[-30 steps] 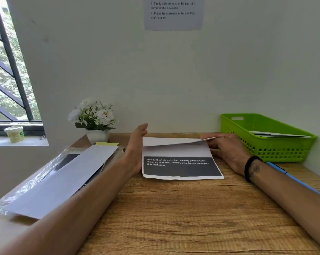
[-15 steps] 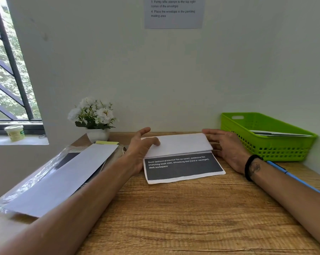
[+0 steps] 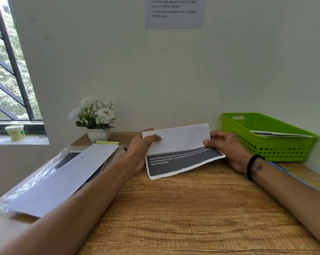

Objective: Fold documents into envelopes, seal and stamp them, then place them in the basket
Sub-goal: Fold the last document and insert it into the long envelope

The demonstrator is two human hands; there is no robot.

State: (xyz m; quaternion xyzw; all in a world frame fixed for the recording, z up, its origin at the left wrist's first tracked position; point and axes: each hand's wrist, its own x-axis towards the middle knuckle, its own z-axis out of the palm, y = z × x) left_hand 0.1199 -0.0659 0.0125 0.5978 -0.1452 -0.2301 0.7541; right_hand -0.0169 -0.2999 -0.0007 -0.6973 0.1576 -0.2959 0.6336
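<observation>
A flower pot (image 3: pixel 97 134) with white flowers stands beyond the left hand, against the wall. A lidded tub (image 3: pixel 15 132) sits on the windowsill, far left. A printed notice (image 3: pixel 175 12) hangs above both hands.

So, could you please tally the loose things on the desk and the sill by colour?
White: 3 — folded document, envelope, flower pot
Green: 1 — basket
Yellow: 1 — sticky pad
Blue: 1 — pen
Pale green: 1 — tub on the sill
Total: 7
</observation>
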